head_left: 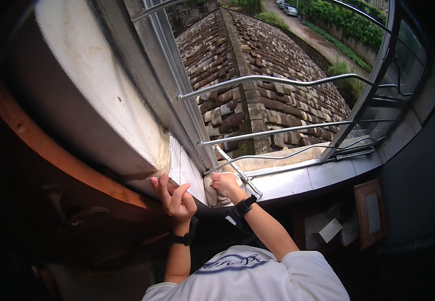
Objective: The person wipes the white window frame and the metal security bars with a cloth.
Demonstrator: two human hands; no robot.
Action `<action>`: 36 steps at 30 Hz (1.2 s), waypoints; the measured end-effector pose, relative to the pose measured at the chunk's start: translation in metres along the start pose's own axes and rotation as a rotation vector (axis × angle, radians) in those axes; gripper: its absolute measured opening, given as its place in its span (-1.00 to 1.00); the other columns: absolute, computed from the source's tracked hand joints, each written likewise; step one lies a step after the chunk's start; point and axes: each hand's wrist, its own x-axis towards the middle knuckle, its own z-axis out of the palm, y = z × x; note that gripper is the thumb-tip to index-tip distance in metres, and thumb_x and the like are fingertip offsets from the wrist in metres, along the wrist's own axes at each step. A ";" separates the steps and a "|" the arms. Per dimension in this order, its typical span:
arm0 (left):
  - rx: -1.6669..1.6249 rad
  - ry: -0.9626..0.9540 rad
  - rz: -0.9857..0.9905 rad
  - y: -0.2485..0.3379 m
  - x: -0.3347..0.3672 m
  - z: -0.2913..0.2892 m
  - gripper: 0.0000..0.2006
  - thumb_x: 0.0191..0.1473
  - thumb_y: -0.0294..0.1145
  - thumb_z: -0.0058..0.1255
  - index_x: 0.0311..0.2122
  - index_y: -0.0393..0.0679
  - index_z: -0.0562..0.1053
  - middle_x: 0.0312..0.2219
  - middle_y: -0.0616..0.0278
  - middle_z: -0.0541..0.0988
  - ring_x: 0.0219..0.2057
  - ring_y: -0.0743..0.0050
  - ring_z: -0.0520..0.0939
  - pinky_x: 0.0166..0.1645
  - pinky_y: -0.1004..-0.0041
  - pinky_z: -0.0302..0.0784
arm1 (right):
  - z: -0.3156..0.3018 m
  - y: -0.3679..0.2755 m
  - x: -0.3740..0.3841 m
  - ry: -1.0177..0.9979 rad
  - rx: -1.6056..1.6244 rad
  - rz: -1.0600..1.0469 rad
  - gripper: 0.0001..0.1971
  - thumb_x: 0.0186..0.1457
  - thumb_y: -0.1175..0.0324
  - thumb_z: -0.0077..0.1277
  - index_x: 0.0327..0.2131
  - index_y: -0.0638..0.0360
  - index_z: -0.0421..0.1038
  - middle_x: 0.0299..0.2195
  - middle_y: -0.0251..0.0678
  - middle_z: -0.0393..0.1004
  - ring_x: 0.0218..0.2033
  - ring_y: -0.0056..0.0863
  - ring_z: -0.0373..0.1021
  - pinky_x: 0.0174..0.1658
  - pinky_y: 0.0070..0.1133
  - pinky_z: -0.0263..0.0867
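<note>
A greyish, crumpled cloth (211,194) lies bunched in the left corner of the white tiled windowsill (290,183). My right hand (224,183) is closed on the cloth and presses it into the corner beside the window frame. Nearer and to the left, my left hand (176,201) is raised with its fingers apart, next to the tiled side of the window recess (187,170). It holds nothing that I can see. A metal window stay (237,169) slants across the sill just beyond my right hand.
Bent metal bars (277,80) cross the window opening. An open window pane (398,65) stands at the right. Outside spreads a tiled roof (277,108). Below the sill at the right are a wooden frame (370,213) and a small white box (330,230). An orange-brown wooden edge (67,155) curves along the left.
</note>
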 end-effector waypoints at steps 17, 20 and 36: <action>0.031 0.032 0.034 0.000 -0.004 0.010 -0.75 -0.23 -0.61 -0.27 -0.51 -0.12 0.49 -0.02 -0.14 0.23 0.12 -0.19 0.05 0.19 0.07 -0.17 | -0.012 0.018 0.014 0.147 -0.093 -0.045 -0.90 -0.09 0.56 -0.02 -0.41 0.35 0.38 -0.47 -0.25 0.40 -0.53 -0.49 0.34 -0.45 -0.57 0.34; 0.052 0.034 0.036 -0.005 -0.008 0.005 -0.75 -0.22 -0.61 -0.27 -0.51 -0.13 0.49 -0.02 -0.15 0.23 0.12 -0.20 0.04 0.18 0.06 -0.17 | 0.002 0.010 0.002 0.077 -0.106 -0.024 -0.94 -0.09 0.54 0.00 -0.46 0.29 0.37 -0.48 -0.27 0.40 -0.53 -0.49 0.35 -0.46 -0.58 0.34; 0.034 0.020 0.046 0.002 0.000 0.009 -0.80 -0.18 -0.60 -0.29 -0.55 -0.22 0.45 -0.01 -0.24 0.19 0.10 -0.25 0.07 0.18 0.02 -0.23 | -0.015 0.036 0.013 0.081 -0.103 -0.191 -0.93 -0.05 0.48 -0.01 -0.47 0.28 0.41 -0.63 -0.42 0.36 -0.64 -0.67 0.26 -0.59 -0.72 0.21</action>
